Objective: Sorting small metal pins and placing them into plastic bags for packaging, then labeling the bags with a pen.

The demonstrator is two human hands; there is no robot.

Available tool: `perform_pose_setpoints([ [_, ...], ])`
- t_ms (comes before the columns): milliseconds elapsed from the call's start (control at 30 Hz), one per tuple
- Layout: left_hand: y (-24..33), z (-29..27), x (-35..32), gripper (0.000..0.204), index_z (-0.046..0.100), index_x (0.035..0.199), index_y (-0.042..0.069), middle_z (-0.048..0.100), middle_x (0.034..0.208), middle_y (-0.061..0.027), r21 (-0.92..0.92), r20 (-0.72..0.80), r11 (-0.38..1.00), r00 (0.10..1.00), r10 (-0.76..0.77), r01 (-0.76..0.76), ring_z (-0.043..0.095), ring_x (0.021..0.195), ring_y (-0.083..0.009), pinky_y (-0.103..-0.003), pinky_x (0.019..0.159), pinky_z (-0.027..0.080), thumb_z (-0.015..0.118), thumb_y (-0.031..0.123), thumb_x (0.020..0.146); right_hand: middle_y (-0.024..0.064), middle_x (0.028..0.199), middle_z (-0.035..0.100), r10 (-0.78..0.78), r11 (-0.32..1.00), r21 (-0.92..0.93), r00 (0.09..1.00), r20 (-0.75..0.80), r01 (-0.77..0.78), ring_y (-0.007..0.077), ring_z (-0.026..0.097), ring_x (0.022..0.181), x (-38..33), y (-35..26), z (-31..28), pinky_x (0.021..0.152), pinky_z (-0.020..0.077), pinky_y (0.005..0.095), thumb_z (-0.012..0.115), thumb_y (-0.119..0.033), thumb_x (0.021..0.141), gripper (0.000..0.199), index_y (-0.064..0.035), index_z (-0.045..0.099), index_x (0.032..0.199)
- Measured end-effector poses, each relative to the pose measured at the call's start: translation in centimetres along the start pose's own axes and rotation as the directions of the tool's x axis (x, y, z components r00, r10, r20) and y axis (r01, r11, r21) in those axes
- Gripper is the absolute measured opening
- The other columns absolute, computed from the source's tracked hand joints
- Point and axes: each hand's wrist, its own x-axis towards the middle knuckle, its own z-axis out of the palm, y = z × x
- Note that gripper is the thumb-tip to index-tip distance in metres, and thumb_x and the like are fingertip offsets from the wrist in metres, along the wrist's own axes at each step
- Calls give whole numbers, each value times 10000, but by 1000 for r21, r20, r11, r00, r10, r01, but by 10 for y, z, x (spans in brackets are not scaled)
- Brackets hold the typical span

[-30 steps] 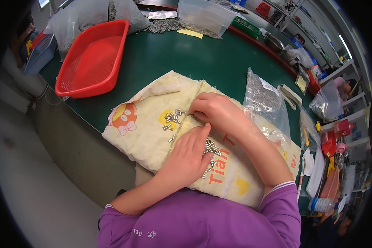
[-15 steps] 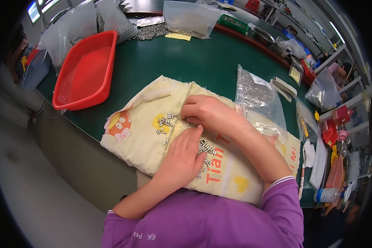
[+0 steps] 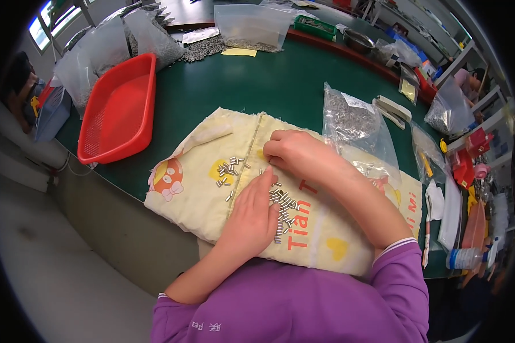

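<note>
A folded pale yellow cloth pad [image 3: 203, 211] with red print lies before me. My left hand [image 3: 250, 214] rests on it, fingers stretched out and lying together. Against its right side is a pile of short silver metal pins [image 3: 284, 208]. My right hand [image 3: 297, 153] is bent over the cloth just beyond the left fingertips, its thumb and fingers pinched together. Whatever is between them is hidden. Left of a seam lies a smaller group of pins [image 3: 229, 167], and a few single ones lie near the fingers.
A red plastic basket [image 3: 120, 108] stands at the left table edge. Bags of metal parts [image 3: 160, 40] line the back left. At the right are a clear bag of pins [image 3: 349, 117], a stapler [image 3: 392, 111] and a plastic bottle [image 3: 464, 258].
My right hand has shifted slightly away from the seam, to the right. The left hand stays over the cloth, its fingertips a little higher. The whole view has moved slightly.
</note>
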Motion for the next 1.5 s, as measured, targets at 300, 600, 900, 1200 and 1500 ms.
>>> perform_pose_setpoints([
  [300, -8, -4, 8, 671, 231, 1493, -61, 491, 1361, -239, 115, -6, 992, 999, -53, 53, 456, 1299, -372, -464, 1090, 357, 529, 22, 897, 142, 940, 633, 70, 994, 94, 995, -65, -63, 343, 639, 896, -31, -16, 10, 780, 524, 426, 641, -60, 849, 109, -33, 679, 948],
  [600, -35, -50, 18, 539, 344, 1480, 13, 264, 1583, -170, 488, 291, 870, 953, -85, -71, 180, 1491, -338, -472, 1223, 117, 437, 225, 993, 136, 950, 641, 42, 993, 112, 984, -173, -22, 333, 636, 930, -39, -16, 25, 808, 522, 410, 643, -74, 846, 119, -41, 684, 953],
  [900, -50, -58, 40, 509, 397, 1447, -1, 334, 1552, -163, 462, 206, 876, 977, 47, -139, 257, 1465, -331, -459, 1211, 186, 497, 165, 976, 133, 916, 627, 1, 990, 140, 980, -200, 28, 336, 630, 901, -41, -10, 28, 799, 512, 421, 619, -90, 864, 90, -39, 679, 907],
  [1200, -56, -68, 38, 387, 558, 1310, -4, 492, 1445, -138, 320, 256, 941, 966, 23, -107, 411, 1381, -318, -430, 1178, 288, 553, 74, 931, 158, 860, 595, -101, 989, 90, 976, -195, 120, 353, 622, 873, -37, -12, 38, 765, 511, 432, 564, -42, 811, 108, 1, 656, 847],
  [1500, -47, -67, 26, 332, 548, 1128, 5, 525, 1305, -172, 313, 219, 938, 972, 81, -149, 478, 1288, -370, -424, 1063, 400, 631, -19, 807, 182, 874, 624, -84, 994, 53, 970, -228, 99, 358, 645, 857, -34, -12, 38, 760, 523, 430, 589, -65, 809, 129, 1, 693, 848],
])
